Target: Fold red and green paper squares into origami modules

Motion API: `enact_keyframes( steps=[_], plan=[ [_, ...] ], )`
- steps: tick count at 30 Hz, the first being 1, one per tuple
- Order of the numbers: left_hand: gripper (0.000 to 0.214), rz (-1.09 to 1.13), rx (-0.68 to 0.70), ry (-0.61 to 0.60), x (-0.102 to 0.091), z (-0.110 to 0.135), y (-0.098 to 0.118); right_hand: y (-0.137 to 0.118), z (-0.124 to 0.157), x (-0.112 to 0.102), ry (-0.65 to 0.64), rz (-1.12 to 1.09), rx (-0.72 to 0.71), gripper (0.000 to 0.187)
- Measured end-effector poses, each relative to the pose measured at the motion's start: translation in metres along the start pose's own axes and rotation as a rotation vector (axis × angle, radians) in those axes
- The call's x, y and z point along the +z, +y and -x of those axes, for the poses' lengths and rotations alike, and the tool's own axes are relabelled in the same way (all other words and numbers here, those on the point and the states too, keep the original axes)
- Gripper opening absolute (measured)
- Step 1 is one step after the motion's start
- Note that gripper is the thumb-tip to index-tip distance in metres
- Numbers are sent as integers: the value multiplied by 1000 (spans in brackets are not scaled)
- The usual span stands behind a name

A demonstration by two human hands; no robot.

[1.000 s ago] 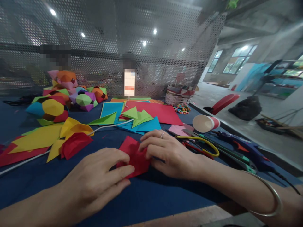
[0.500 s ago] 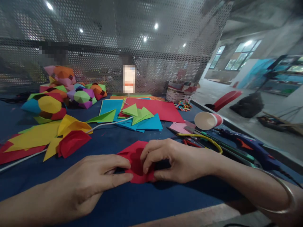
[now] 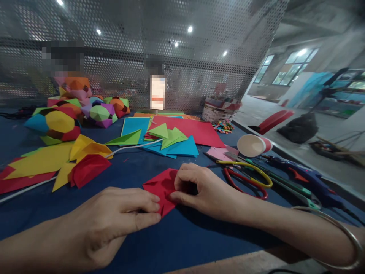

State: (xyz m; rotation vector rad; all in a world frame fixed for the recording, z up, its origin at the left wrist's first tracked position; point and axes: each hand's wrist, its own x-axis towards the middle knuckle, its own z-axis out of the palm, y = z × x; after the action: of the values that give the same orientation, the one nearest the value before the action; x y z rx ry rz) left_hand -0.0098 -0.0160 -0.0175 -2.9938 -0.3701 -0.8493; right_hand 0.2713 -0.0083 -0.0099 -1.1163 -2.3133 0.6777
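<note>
A piece of folded red paper (image 3: pixel 161 186) lies on the dark blue table between my two hands. My left hand (image 3: pixel 122 215) pinches its lower left edge, thumb and fingers closed at the paper. At its right side my right hand (image 3: pixel 196 188) grips the edge, with the index finger curled and the thumb on the sheet. Creases run across the paper's left part; its right end is hidden behind my right hand. Left of it sits another folded red piece (image 3: pixel 89 169), beside folded yellow paper (image 3: pixel 87 148).
Scissors with red and yellow handles (image 3: pixel 253 171), a glue gun (image 3: pixel 305 177) and a tipped paper cup (image 3: pixel 252 145) lie at the right. Coloured sheets (image 3: pixel 185 131) and green folded pieces (image 3: pixel 171 137) are behind. Paper balls (image 3: pixel 59 123) stand at the left; a white cord (image 3: pixel 134 147) crosses the table.
My right hand has shifted slightly up, its thumb moving from the paper's lower edge onto its right part. The red paper now lies flatter, its lower right side folded in. My left hand stays nearly in place.
</note>
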Motion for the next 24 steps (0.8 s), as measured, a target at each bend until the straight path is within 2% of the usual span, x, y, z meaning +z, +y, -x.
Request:
enact_keyframes(
  steps=[12, 15, 21, 24],
  plan=[
    [56, -1, -21, 32, 3, 2, 1, -5, -3, 0, -9, 51, 29, 34],
    [56, 0, -61, 26, 1, -1, 4, -4, -3, 1, 1, 52, 25, 35],
    [71, -19, -95, -71, 4, -4, 6, -1, -2, 1, -8, 49, 7, 34],
    [66, 79, -116, -129, 10, -4, 6, -1, -2, 0, -4, 52, 12, 35]
  ],
)
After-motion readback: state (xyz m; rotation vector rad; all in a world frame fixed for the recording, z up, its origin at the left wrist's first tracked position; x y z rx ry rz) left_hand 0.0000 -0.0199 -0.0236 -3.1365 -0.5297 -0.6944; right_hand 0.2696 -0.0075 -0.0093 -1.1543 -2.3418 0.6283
